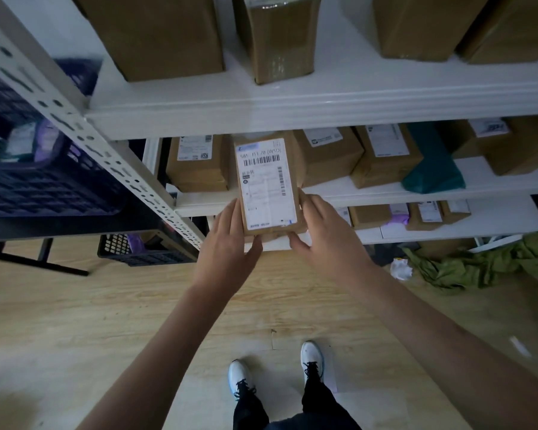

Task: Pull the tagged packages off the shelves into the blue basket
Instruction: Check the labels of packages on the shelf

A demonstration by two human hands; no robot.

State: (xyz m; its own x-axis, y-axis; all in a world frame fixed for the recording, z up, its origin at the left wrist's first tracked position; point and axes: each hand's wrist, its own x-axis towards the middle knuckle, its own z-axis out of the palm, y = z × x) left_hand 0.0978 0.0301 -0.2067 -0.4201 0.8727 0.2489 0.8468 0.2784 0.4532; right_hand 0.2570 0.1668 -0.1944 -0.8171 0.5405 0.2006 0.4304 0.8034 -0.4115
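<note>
White metal shelving (323, 100) fills the upper frame above pale wood flooring. At centre, one flat brown cardboard package with a white barcode label (267, 184) is held between two hands, its long axis running away from the person toward the middle shelf. Left hand (230, 240) and right hand (326, 231) each grip a long side, thumbs under the near end. One dark blue slotted basket (44, 187) sits at frame left, nearer the left hand, so I judge the carry goes leftward.

Pale wood-plank floor (75, 321); white metal shelving (323, 100) with perforated upright (75, 119); crumpled green cloth (479, 265); dim light.
</note>
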